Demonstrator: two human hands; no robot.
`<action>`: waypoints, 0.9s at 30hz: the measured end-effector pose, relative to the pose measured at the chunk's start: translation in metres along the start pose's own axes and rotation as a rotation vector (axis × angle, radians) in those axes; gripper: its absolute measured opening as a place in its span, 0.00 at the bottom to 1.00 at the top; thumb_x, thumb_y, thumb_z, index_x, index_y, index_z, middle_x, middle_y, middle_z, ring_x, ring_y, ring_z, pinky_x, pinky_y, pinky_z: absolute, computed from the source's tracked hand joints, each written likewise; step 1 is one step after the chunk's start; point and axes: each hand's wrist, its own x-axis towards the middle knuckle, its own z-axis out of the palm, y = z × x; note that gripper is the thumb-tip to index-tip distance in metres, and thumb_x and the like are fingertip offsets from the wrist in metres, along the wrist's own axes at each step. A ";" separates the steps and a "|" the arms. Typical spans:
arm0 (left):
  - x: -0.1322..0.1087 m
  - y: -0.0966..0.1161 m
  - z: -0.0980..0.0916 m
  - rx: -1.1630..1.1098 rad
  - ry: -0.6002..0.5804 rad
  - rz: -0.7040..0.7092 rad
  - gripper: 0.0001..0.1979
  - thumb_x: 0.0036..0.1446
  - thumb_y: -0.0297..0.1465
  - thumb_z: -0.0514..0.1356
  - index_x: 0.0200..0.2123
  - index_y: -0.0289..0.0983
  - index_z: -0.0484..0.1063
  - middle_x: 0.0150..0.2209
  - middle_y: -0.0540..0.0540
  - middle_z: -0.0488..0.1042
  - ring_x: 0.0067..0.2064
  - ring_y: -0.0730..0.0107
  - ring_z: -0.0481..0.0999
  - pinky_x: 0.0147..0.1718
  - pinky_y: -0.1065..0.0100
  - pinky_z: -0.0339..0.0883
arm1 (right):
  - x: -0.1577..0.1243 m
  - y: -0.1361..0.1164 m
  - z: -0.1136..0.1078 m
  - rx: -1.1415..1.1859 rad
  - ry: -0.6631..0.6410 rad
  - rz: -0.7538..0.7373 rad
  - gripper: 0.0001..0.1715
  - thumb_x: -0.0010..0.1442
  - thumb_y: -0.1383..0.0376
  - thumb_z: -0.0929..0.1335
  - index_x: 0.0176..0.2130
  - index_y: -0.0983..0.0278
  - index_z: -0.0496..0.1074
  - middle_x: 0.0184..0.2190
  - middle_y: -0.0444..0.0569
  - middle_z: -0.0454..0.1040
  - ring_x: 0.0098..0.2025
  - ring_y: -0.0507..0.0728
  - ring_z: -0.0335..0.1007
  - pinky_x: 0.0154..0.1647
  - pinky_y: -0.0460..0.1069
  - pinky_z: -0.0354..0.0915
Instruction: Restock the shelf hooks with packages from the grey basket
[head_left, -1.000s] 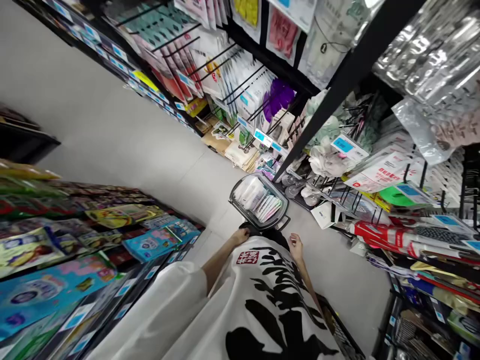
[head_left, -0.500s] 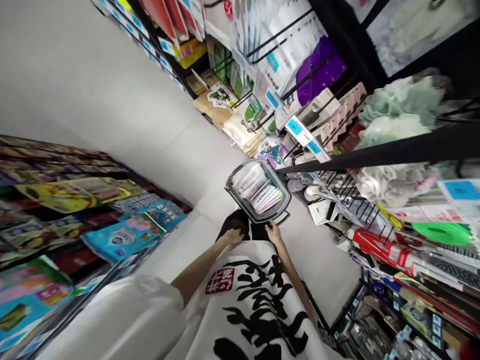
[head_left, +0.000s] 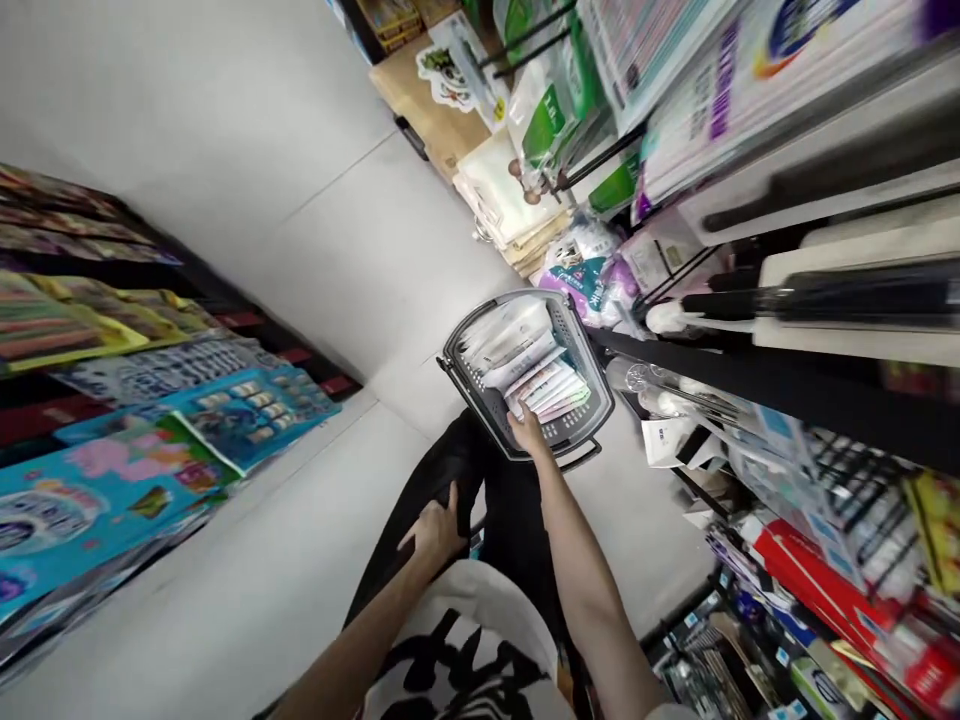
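A grey shopping basket (head_left: 574, 325) stands on the pale floor in front of my legs, with several flat packets (head_left: 536, 375) stacked inside. My right hand (head_left: 529, 433) reaches over the basket's near rim and its fingers lie on the ends of the packets; whether they grip one is hidden. Lower down, my left hand (head_left: 435, 527) rests with fingers spread on my black trouser leg (head_left: 450, 470) and holds nothing. The basket's handle (head_left: 581, 460) lies folded down at the near side.
Racks of hanging goods and black shelf rails (head_left: 750, 385) crowd the right side, close to the basket. Low shelves of coloured packets (head_left: 150, 440) run along the left. Cardboard and bags (head_left: 495, 200) stand on the floor beyond the basket. A narrow aisle floor (head_left: 300, 250) lies between.
My view has dropped lower and closer to the basket. My right hand went from the basket's handle into the basket onto the packets. My left hand slid down along my leg.
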 end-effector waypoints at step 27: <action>-0.062 -0.019 -0.026 -0.108 0.107 0.219 0.42 0.55 0.30 0.54 0.73 0.39 0.48 0.61 0.33 0.70 0.59 0.50 0.74 0.52 0.55 0.69 | -0.151 -0.001 -0.063 0.286 0.298 -0.056 0.13 0.47 0.63 0.67 0.32 0.58 0.81 0.34 0.50 0.84 0.41 0.68 0.81 0.46 0.61 0.75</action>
